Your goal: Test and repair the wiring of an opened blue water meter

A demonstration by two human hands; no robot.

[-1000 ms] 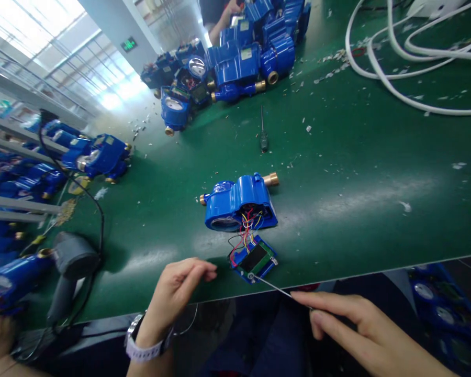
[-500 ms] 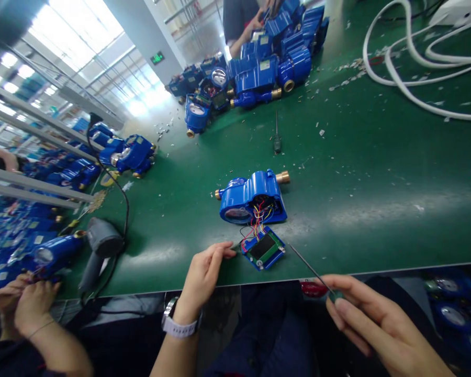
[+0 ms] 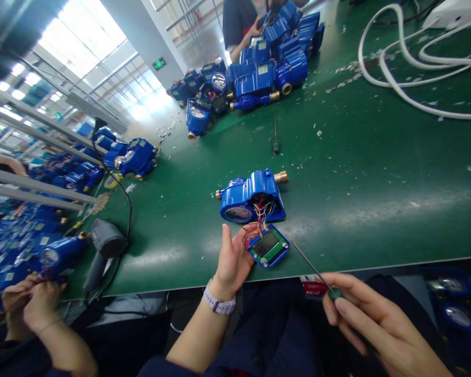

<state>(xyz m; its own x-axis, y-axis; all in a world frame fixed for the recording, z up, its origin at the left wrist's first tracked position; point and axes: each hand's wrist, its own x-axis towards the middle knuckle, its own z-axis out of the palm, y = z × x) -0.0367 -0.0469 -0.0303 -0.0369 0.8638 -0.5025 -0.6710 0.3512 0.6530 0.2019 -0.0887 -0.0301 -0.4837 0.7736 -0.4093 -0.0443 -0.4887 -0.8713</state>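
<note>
Head view: the open left hand [image 3: 234, 263] touches the left side of the circuit board [image 3: 267, 245]. Farther off, the right hand [image 3: 371, 320] pinches a screwdriver [image 3: 310, 264] pointing toward it.

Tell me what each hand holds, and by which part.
The right hand holds a screwdriver by its green handle. The left hand is at the board; whether it grips it cannot be told.

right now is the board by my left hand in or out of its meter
Out. The board is outside the meter, on its near side, with coloured wires running from it into the meter.
</note>
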